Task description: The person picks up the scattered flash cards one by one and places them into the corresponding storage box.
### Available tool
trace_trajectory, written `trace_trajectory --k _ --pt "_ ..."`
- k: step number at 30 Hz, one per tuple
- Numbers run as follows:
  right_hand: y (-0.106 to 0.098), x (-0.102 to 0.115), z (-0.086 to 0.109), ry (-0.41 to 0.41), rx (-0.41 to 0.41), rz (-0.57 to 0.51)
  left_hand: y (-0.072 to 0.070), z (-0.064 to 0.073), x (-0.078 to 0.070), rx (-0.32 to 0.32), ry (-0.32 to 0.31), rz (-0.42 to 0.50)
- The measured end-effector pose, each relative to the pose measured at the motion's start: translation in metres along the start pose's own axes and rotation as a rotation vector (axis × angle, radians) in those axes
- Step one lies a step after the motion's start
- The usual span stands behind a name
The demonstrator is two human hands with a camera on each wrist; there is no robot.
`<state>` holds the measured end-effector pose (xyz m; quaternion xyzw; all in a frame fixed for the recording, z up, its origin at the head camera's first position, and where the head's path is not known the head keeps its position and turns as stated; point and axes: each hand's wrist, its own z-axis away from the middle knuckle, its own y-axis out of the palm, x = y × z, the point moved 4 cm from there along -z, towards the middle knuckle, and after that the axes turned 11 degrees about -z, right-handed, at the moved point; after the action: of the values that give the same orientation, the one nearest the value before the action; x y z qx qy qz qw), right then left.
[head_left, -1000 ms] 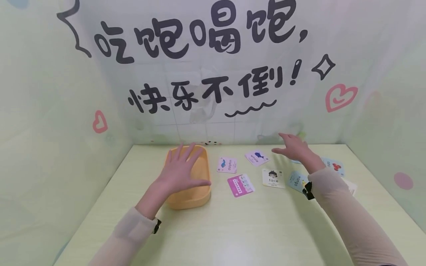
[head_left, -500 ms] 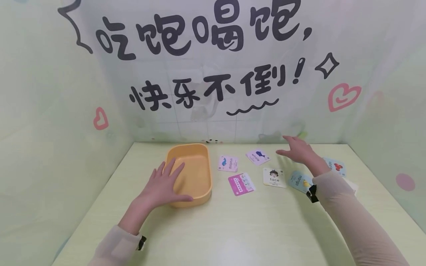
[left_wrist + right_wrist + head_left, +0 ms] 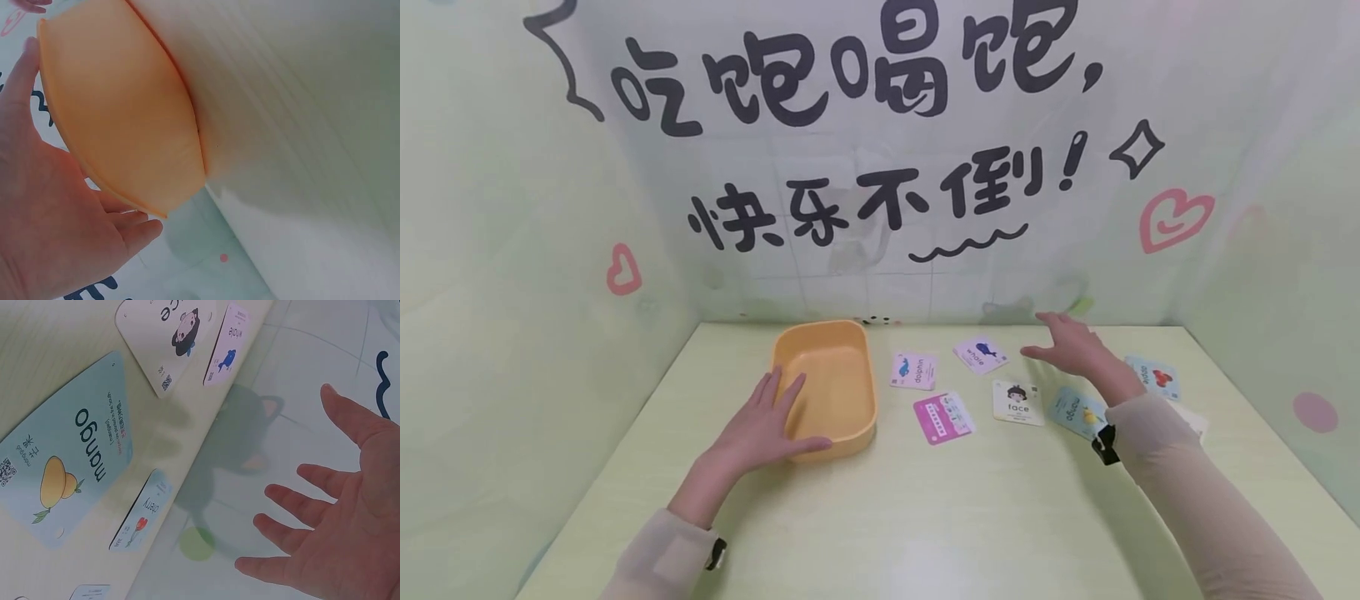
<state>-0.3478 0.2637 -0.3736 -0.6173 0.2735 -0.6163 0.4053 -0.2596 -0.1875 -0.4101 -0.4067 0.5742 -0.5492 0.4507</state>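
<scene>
My left hand (image 3: 758, 429) is at the near left corner of an orange plastic tray (image 3: 835, 383), thumb by the front rim and fingers spread by the left rim. In the left wrist view the tray (image 3: 125, 106) shows its outer side, and the hand's firmness of contact cannot be judged. My right hand (image 3: 1071, 346) hovers with spread fingers, holding nothing, over the right-hand cards. Nearby lie a whale card (image 3: 981, 355), a face card (image 3: 1017, 402), a mango card (image 3: 1078, 412) and an apple card (image 3: 1153, 377). A cherry card (image 3: 142, 511) shows in the right wrist view.
Between tray and face card lie a dolphin card (image 3: 913, 371) and a pink card (image 3: 943, 418). A pale card (image 3: 1193, 421) is partly hidden by the right sleeve. Printed curtains (image 3: 865, 283) border the table (image 3: 925, 525) at the back and sides.
My left hand has come from above the tray down and left to its near left corner. The right hand stays almost where it was, and the cards have not moved.
</scene>
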Motion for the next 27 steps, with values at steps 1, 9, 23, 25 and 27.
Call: trace_trajectory --k 1,9,23,25,27 --pt "0.0 0.0 0.001 -0.006 0.001 -0.002 0.001 -0.002 0.0 0.002 -0.006 0.002" --pt "0.0 -0.003 0.007 -0.039 -0.014 -0.011 0.008 -0.013 -0.004 -0.002 -0.055 0.039" --pt "-0.008 -0.038 0.027 -0.021 -0.035 -0.019 0.01 -0.042 0.018 -0.033 -0.072 0.038" --pt "-0.011 -0.042 0.03 -0.011 -0.033 -0.012 0.012 -0.043 0.021 -0.038 -0.074 0.04" --pt "-0.015 -0.046 0.033 -0.004 -0.036 -0.007 0.013 -0.044 0.022 -0.044 -0.072 0.051"
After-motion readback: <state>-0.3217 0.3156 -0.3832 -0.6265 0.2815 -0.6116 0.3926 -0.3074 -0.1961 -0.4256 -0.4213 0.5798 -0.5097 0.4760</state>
